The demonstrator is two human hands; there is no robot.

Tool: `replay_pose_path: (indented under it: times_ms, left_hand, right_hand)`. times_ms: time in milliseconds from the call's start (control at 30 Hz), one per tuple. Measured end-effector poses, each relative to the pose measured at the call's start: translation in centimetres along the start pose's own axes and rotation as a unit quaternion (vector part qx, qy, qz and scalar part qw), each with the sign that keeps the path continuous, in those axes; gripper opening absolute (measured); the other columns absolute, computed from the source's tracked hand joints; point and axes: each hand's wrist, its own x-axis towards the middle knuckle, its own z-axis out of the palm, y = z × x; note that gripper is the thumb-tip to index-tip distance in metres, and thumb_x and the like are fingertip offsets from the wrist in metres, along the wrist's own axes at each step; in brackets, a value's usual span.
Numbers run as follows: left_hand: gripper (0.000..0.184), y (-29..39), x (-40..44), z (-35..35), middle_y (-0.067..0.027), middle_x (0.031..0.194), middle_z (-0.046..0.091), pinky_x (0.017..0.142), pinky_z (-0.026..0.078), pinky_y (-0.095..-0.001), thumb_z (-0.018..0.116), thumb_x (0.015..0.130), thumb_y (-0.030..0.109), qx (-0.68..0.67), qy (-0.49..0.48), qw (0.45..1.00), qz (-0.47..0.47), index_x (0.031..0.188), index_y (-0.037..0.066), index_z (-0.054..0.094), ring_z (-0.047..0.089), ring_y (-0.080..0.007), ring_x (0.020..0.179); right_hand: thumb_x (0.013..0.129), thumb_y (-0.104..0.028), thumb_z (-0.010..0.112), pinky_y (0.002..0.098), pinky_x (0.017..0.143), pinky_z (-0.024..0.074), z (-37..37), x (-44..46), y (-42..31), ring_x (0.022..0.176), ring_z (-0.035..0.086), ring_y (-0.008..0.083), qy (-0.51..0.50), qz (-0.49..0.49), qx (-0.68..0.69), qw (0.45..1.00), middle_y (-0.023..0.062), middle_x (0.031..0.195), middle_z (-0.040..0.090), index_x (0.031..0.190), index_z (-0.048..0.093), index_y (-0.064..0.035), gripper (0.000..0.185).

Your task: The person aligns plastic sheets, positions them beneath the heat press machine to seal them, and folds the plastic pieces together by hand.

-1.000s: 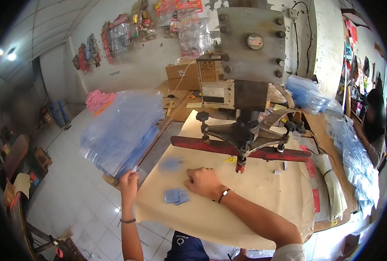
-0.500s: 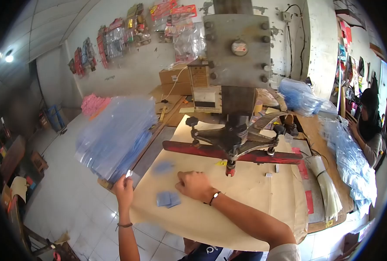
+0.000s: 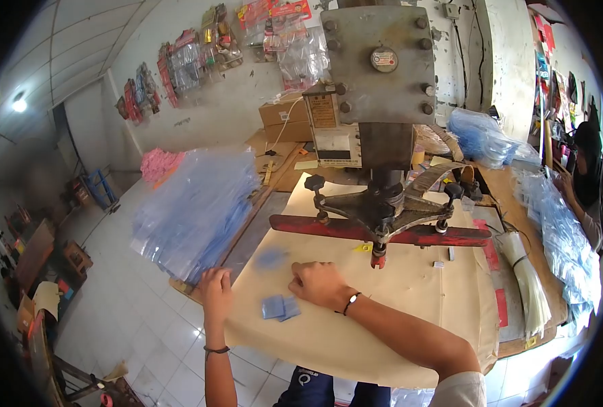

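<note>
My left hand (image 3: 217,295) is at the near corner of a stack of clear bluish plastic bags (image 3: 196,210), fingers curled; whether they grip a bag edge is hidden. My right hand (image 3: 318,283) rests closed on the tan paper sheet (image 3: 383,325), its fingertips turned under so that anything in them is out of sight. Just left of it lie small blue plastic pieces (image 3: 280,308), overlapping. A blurred blue patch (image 3: 271,256) shows on the paper above them. Over the sheet stands a press head with a red bar (image 3: 410,235), beyond my right hand.
A tied bundle of pale strips (image 3: 524,285) lies at the right. More bluish plastic is heaped at the back right (image 3: 481,139) and right edge (image 3: 559,237), near another person (image 3: 583,176). Cardboard boxes (image 3: 284,121) stand behind. A pink bundle (image 3: 160,165) sits beyond the bag stack.
The view has shifted slightly, so the scene sits further right. My left hand has gone from a pinch at the stack's corner to a curled pose there. My right hand stays about the same.
</note>
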Motion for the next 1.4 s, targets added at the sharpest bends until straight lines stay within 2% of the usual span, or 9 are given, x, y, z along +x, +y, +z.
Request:
replay_pose_path:
  times_ms: [200, 300, 400, 600, 800, 1000, 1167, 1333, 1400]
  left_hand:
    - [0.016, -0.9, -0.3, 0.3, -0.0104, 0.107, 0.072, 0.099, 0.045, -0.045, 0.065, 0.096, 0.016, 0.003, 0.008, 1.0, 0.009, 0.102, 0.005, 0.076, 0.062, -0.0333, 0.107]
    - [0.016, -0.7, -0.3, 0.1, -0.0106, 0.109, 0.072, 0.099, 0.045, -0.0451, 0.067, 0.096, 0.017, -0.042, 0.0, 0.999, -0.025, 0.1, 0.006, 0.076, 0.063, -0.0331, 0.107]
    - [0.014, 0.2, -0.4, -0.3, -0.0115, 0.102, 0.073, 0.094, 0.046, -0.0456, 0.068, 0.094, 0.016, -0.038, 0.02, 0.999, -0.021, 0.098, 0.005, 0.075, 0.064, -0.0343, 0.101]
    - [0.013, -0.1, -0.1, -0.2, -0.0112, 0.103, 0.074, 0.092, 0.047, -0.0467, 0.072, 0.09, 0.016, -0.069, 0.007, 0.997, -0.031, 0.097, 0.006, 0.075, 0.064, -0.0341, 0.102]
    - [0.013, -0.1, -0.3, -0.4, -0.0106, 0.101, 0.074, 0.093, 0.047, -0.0469, 0.074, 0.088, 0.016, -0.053, 0.008, 0.999, -0.006, 0.096, 0.006, 0.075, 0.064, -0.0342, 0.103]
    - [0.019, -0.8, -0.1, -0.1, -0.0159, 0.105, 0.074, 0.091, 0.049, -0.0469, 0.066, 0.096, 0.016, -0.04, -0.023, 0.999, -0.007, 0.103, 0.0, 0.074, 0.066, -0.0372, 0.102]
    - [0.022, 0.9, 2.9, -0.6, -0.021, 0.102, 0.072, 0.087, 0.051, -0.0476, 0.057, 0.102, 0.012, -0.054, 0.002, 0.997, 0.062, 0.109, -0.003, 0.072, 0.067, -0.0412, 0.097]
    - [0.022, 2.2, 8.9, 1.5, -0.0222, 0.101, 0.072, 0.083, 0.054, -0.0451, 0.057, 0.102, 0.009, -0.13, -0.085, 0.974, 0.163, 0.113, -0.003, 0.071, 0.068, -0.0418, 0.092]
    - [0.02, 3.1, 10.6, 2.0, -0.0197, 0.101, 0.072, 0.081, 0.055, -0.0427, 0.061, 0.1, 0.011, -0.116, -0.179, 0.959, 0.187, 0.109, -0.002, 0.074, 0.069, -0.0392, 0.089]
  right_hand:
    - [0.09, -0.027, 0.063, 0.0472, 0.072, 0.0568, -0.3, 0.1, -0.4, 0.077, 0.072, 0.0353, -0.018, 0.023, -0.01, 1.0, 0.0115, 0.086, 0.074, 0.088, 0.066, -0.0076, 0.02]
    - [0.091, -0.026, 0.064, 0.0462, 0.072, 0.0569, -0.4, 0.0, -0.4, 0.077, 0.072, 0.0346, -0.012, 0.015, 0.011, 1.0, 0.0106, 0.086, 0.074, 0.089, 0.067, -0.0078, 0.019]
    - [0.09, -0.024, 0.065, 0.0454, 0.073, 0.0569, -0.4, -0.1, -0.6, 0.078, 0.071, 0.0332, 0.001, 0.027, 0.01, 1.0, 0.0096, 0.085, 0.073, 0.089, 0.067, -0.0077, 0.016]
    - [0.088, -0.021, 0.067, 0.0455, 0.074, 0.0567, 0.1, -0.2, -0.2, 0.087, 0.067, 0.031, 0.077, -0.031, -0.038, 0.996, 0.0088, 0.085, 0.069, 0.087, 0.066, -0.0081, 0.013]
    - [0.091, -0.022, 0.064, 0.0453, 0.073, 0.059, -0.2, -0.5, -0.4, 0.093, 0.069, 0.0296, 0.086, -0.056, -0.048, 0.994, 0.0098, 0.092, 0.069, 0.09, 0.066, -0.0075, 0.015]
    - [0.095, -0.02, 0.061, 0.0481, 0.078, 0.056, 0.0, -0.9, -0.3, 0.092, 0.067, 0.0337, 0.092, -0.078, 0.002, 0.993, 0.0114, 0.094, 0.068, 0.099, 0.063, -0.0069, 0.014]
    - [0.098, -0.021, 0.059, 0.0476, 0.08, 0.0562, -0.4, -1.7, -0.6, 0.093, 0.066, 0.0349, 0.086, -0.092, -0.008, 0.992, 0.0121, 0.096, 0.068, 0.1, 0.065, -0.0055, 0.017]
    - [0.1, -0.025, 0.058, 0.0472, 0.078, 0.0584, 0.0, -1.7, -0.6, 0.092, 0.069, 0.0338, 0.081, -0.095, -0.027, 0.992, 0.012, 0.095, 0.069, 0.097, 0.07, -0.0065, 0.022]
    - [0.1, -0.026, 0.058, 0.047, 0.078, 0.0586, -0.1, -1.3, -0.4, 0.092, 0.069, 0.0334, 0.071, -0.09, -0.025, 0.993, 0.0116, 0.096, 0.07, 0.097, 0.07, -0.0067, 0.023]
